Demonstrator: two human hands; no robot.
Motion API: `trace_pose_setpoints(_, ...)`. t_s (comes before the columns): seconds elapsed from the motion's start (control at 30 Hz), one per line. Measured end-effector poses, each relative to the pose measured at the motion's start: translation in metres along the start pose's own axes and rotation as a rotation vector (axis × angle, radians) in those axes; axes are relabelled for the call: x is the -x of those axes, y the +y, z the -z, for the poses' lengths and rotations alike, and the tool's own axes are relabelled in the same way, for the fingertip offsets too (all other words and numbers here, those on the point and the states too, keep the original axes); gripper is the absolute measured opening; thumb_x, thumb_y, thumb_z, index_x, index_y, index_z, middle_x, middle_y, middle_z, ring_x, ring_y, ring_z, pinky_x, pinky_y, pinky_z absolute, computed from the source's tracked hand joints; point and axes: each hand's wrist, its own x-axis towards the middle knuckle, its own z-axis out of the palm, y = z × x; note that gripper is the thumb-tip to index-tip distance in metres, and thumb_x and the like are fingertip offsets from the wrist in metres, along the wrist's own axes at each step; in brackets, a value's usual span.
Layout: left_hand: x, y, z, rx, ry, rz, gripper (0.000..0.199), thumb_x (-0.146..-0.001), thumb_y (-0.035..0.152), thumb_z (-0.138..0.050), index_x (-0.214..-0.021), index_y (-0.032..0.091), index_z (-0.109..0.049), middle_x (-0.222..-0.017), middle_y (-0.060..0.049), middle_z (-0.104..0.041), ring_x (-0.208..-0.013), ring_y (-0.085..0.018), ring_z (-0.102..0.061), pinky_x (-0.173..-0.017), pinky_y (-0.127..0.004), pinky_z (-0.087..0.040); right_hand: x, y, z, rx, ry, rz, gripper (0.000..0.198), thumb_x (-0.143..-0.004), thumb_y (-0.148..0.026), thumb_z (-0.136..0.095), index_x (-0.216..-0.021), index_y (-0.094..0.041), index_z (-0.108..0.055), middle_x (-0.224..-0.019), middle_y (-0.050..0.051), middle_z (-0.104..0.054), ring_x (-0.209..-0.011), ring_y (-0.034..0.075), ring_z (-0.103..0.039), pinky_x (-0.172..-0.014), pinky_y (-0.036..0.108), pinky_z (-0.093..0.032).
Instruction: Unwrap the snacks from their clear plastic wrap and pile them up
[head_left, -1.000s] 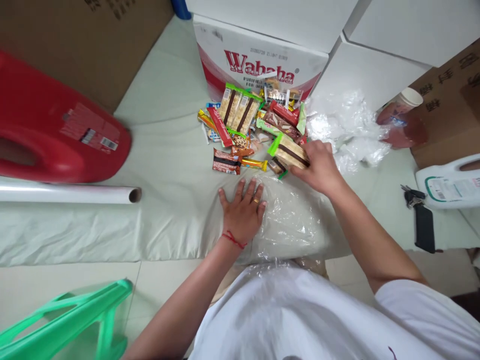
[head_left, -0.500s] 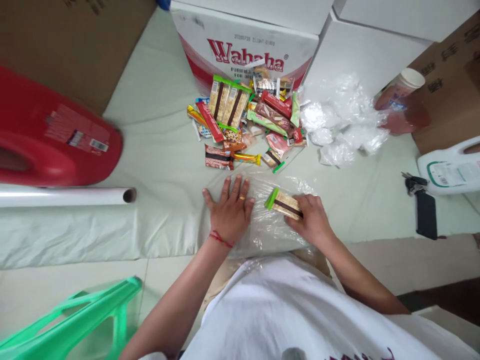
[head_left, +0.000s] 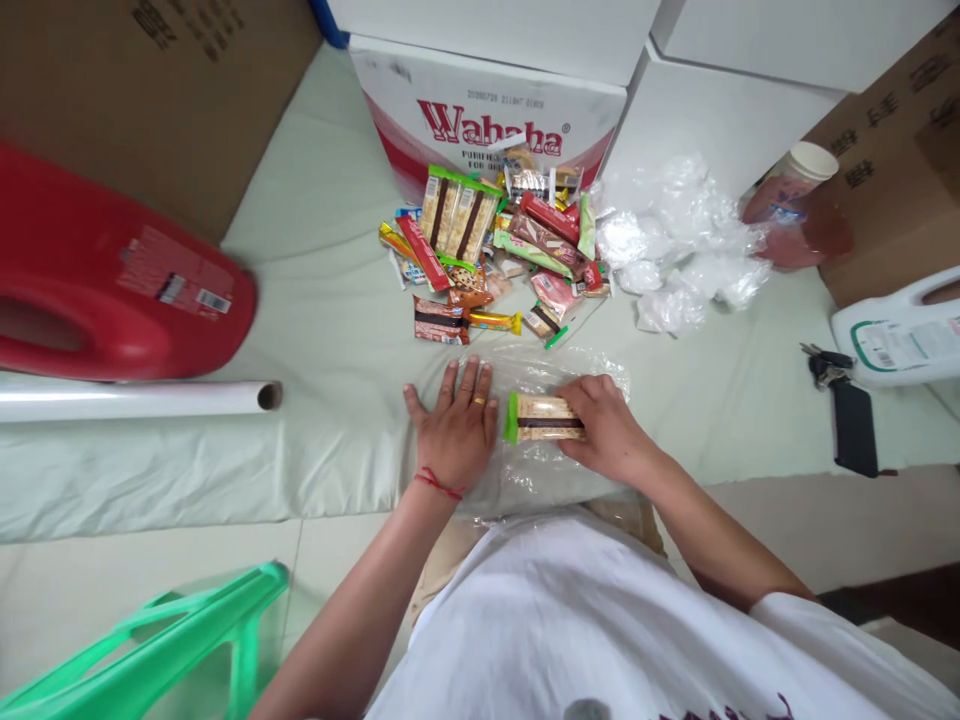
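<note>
My right hand (head_left: 606, 425) grips the right end of a wrapped wafer snack (head_left: 550, 420) with green wrapper ends and a dark stripe. The snack lies level just above or on a clear plastic bag (head_left: 529, 485); whether it touches cannot be made out. Flat on the bag's left side rests my left hand (head_left: 454, 430), fingers spread, holding nothing. Beyond both hands is a pile of wrapped snacks (head_left: 536, 240), with two more green-ended wafer snacks (head_left: 459, 218) leaning on top. A small brown packet (head_left: 440, 321) lies at the pile's near left.
Crumpled clear bags (head_left: 675, 250) lie right of the pile, before a Wahaha carton (head_left: 487, 110). A paper cup (head_left: 795, 185), white jug (head_left: 900, 335) and keys with a black case (head_left: 853, 428) are farther right. Left are a red jug (head_left: 97, 300), a roll (head_left: 135, 398) and green stool (head_left: 150, 650).
My right hand has brought the wafer snack slightly left, and the snack has turned from slanted to nearly level. My left hand stays flat on the bag.
</note>
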Motion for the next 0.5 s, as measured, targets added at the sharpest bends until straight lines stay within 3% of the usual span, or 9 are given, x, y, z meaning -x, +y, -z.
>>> trace_pose_setpoints(0.17, -0.001, -0.001, 0.001, 0.006, -0.012, -0.001, 0.057, -0.109, 0.036, -0.021, -0.164, 0.024, -0.035, -0.170, -0.011, -0.033, -0.161, -0.032, -0.027, -0.123, -0.080, 0.005, -0.002, 0.004, -0.021, 0.012, -0.032, -0.010, 0.052, -0.083, -0.032, -0.074, -0.131, -0.018, -0.062, -0.123, 0.015, -0.060, -0.112, 0.034, -0.046, -0.094, 0.047, -0.041)
trace_pose_setpoints(0.37, -0.001, -0.001, 0.003, -0.008, -0.033, -0.004, 0.058, -0.109, 0.035, -0.021, -0.164, 0.022, -0.036, -0.170, -0.012, -0.033, -0.162, -0.033, -0.025, -0.122, -0.081, 0.002, -0.002, 0.004, -0.018, -0.029, -0.036, 0.068, 0.049, -0.085, -0.034, -0.074, -0.130, -0.020, -0.063, -0.124, 0.012, -0.061, -0.114, 0.032, -0.047, -0.096, 0.045, -0.040)
trace_pose_setpoints(0.5, 0.000, -0.002, 0.003, -0.015, -0.028, -0.005, 0.058, -0.109, 0.036, -0.020, -0.163, 0.022, -0.037, -0.170, -0.012, -0.033, -0.161, -0.031, -0.026, -0.123, -0.080, 0.001, -0.006, 0.012, -0.019, 0.010, -0.059, 0.100, 0.060, -0.087, -0.042, -0.077, -0.140, -0.021, -0.060, -0.134, 0.014, -0.060, -0.123, 0.034, -0.045, -0.102, 0.050, -0.037)
